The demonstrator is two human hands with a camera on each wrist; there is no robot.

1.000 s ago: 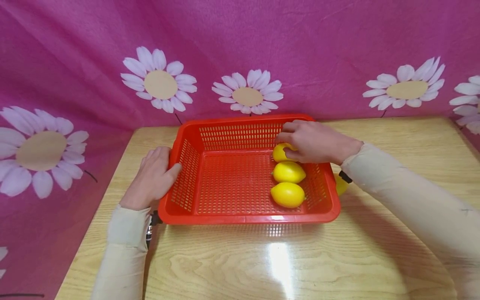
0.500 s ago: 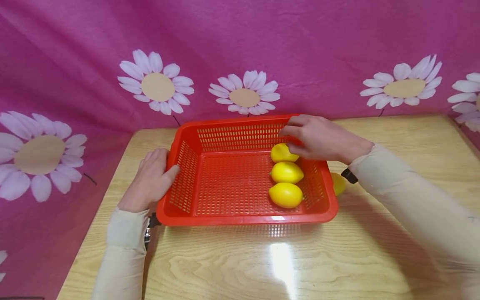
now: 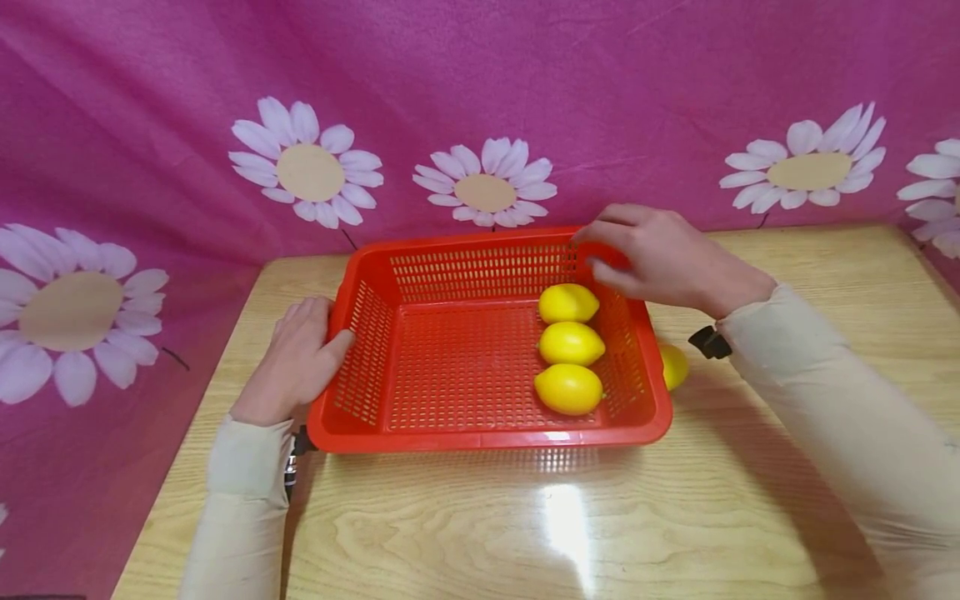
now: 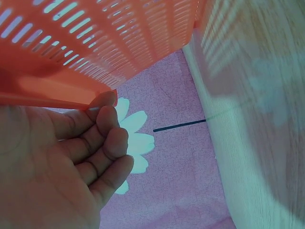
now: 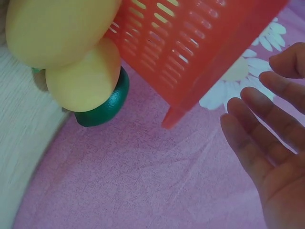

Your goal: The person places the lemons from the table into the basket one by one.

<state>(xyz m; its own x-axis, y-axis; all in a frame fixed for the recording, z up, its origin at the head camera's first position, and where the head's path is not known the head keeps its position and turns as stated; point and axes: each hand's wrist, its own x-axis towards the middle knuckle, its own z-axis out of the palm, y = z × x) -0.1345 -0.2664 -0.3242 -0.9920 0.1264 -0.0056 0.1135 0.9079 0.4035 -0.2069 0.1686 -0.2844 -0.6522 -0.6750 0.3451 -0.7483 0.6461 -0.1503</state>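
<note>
Three yellow lemons stand in a row front to back along the right side of a red plastic basket (image 3: 480, 438): a far lemon (image 3: 568, 303), a middle lemon (image 3: 572, 343) and a near lemon (image 3: 568, 389). My left hand (image 3: 294, 367) holds the basket's left rim, thumb over the edge and fingers outside, bent under the rim in the left wrist view. Over the back right corner hovers my right hand (image 3: 667, 257), holding nothing, its fingers loosely spread. The right wrist view shows its fingers (image 5: 252, 125) apart from the basket wall.
Outside the basket's right wall, a yellow fruit (image 3: 674, 367) sits on the wooden table (image 3: 420, 525). The right wrist view shows yellow fruits (image 5: 83, 78) there with a dark green one (image 5: 107, 107) behind. A pink flowered cloth (image 3: 637, 75) hangs behind and to the left.
My right hand has let go of the far lemon and moved up and right, away from it. The left hand stays on the basket's rim.
</note>
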